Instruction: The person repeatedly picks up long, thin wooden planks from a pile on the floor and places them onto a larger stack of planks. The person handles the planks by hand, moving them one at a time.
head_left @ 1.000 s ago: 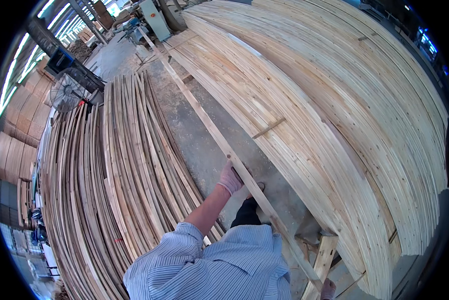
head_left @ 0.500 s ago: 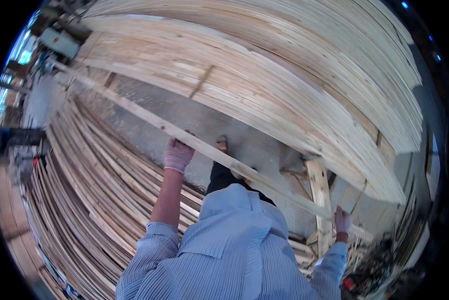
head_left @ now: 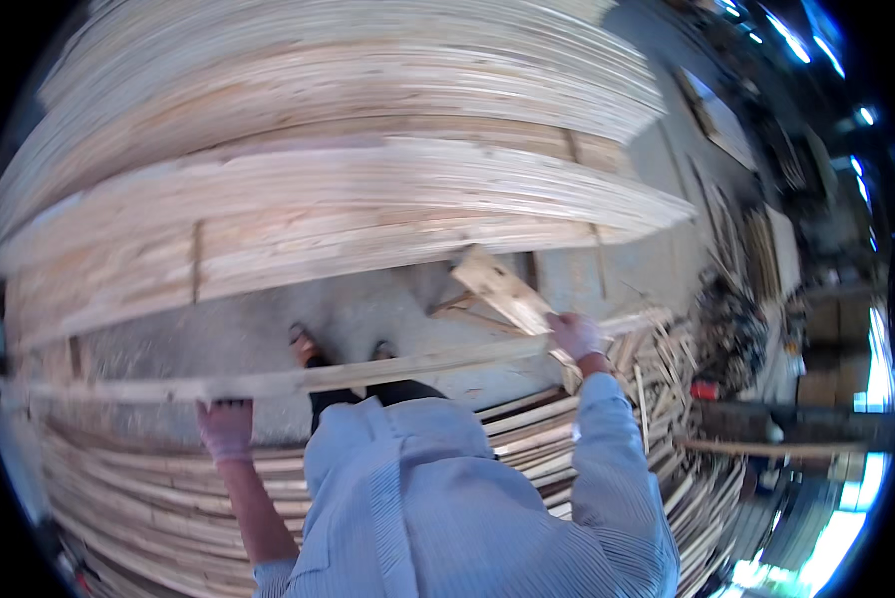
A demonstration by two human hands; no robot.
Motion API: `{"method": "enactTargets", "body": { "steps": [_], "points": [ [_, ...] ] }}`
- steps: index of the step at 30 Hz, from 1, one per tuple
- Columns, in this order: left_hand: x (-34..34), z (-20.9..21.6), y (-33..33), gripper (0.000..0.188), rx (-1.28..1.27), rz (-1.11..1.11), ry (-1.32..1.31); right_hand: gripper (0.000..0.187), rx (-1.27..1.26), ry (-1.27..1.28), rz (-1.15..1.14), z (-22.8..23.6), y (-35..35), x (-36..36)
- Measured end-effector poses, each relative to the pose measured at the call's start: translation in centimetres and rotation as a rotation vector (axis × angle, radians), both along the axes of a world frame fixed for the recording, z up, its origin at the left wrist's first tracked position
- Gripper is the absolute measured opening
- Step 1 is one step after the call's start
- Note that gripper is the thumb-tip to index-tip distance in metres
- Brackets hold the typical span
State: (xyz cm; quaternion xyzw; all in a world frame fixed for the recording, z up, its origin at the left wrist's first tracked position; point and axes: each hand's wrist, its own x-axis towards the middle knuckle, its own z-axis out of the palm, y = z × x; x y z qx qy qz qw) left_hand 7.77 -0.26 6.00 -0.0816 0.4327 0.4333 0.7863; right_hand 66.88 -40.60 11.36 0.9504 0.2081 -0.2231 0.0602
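A long, narrow wooden board spans the view in front of my body, roughly level from left to right. Its near edge is gripped by my left hand, in a light glove with the fingers curled under the wood. Farther right, my right hand, also gloved, is closed on the same board near its right part. A short, wide plank slants just beyond the right hand, partly hidden behind it. Motion blurs the board's left end.
Large stacks of pale boards lie beyond a strip of grey floor. Behind and beside me are piles of thin wood strips. Scrap pieces and a red object lie to the right.
My view has swung to the right, so the stacks now run more level. The board stays in both hands, and more of the workshop's right side shows.
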Motion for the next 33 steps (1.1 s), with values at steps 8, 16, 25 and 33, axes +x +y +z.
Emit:
{"method": "enactTargets", "body": {
  "steps": [8,16,25,33],
  "points": [
    [3.1,2.5,-0.1,0.075,-0.079,0.069,0.107,0.050,0.309,-0.121,0.070,-0.4,0.0,-0.7],
    [2.2,2.0,3.7,0.083,0.018,0.151,0.203,0.022,0.594,-0.232,0.268,1.4,0.8,-4.7],
    [1.4,0.2,6.8,0.062,-0.012,0.287,0.289,0.016,0.701,-0.162,0.418,1.0,0.5,-7.9],
    [0.1,-2.4,6.2,0.048,0.212,0.215,0.147,0.018,0.688,-0.121,0.493,3.4,1.8,-6.6]
  ]
}}
